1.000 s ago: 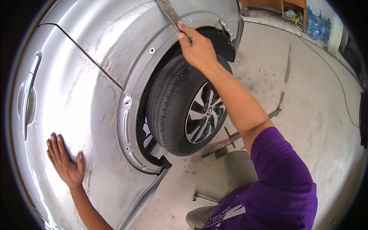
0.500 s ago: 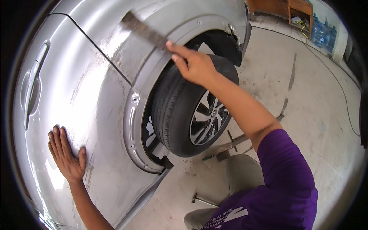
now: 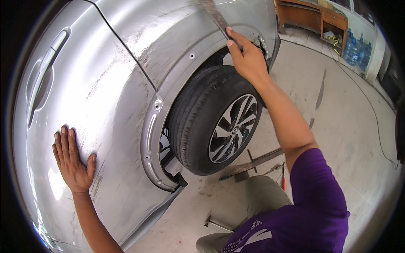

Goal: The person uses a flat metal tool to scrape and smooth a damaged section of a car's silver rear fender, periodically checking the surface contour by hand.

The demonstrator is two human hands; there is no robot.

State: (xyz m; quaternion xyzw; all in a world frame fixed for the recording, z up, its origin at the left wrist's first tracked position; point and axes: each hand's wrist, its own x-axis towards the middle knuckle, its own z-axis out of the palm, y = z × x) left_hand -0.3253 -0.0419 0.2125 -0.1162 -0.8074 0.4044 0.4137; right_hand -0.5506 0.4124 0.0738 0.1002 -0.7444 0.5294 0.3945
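Observation:
My left hand (image 3: 74,165) lies flat on the silver car door (image 3: 118,168), its fingers stretched out and the thumb apart. Dark scrapes and scuffs run over the door and the rear fender (image 3: 168,26) beyond the seam. Above the wheel arch, my right hand (image 3: 249,59) grips one end of a flat, rusty metal bar (image 3: 217,18). That bar reaches up and leftward over the fender, and its far end runs close to the picture's top edge. Whether it touches the panel, I cannot tell. The wheel arch rim (image 3: 148,139) is bare metal with small holes.
Below my right forearm is the black tyre (image 3: 196,122) with its alloy rim. On the floor lie a hammer (image 3: 217,222), a long metal bar (image 3: 263,158) and a red-handled screwdriver (image 3: 284,183). A wooden desk (image 3: 301,17) and blue water bottles (image 3: 356,52) stand at the far right.
My right hand has moved to the right and slightly up along the arch, with the metal bar still in it. My left hand stays on the door. The view has shifted a little.

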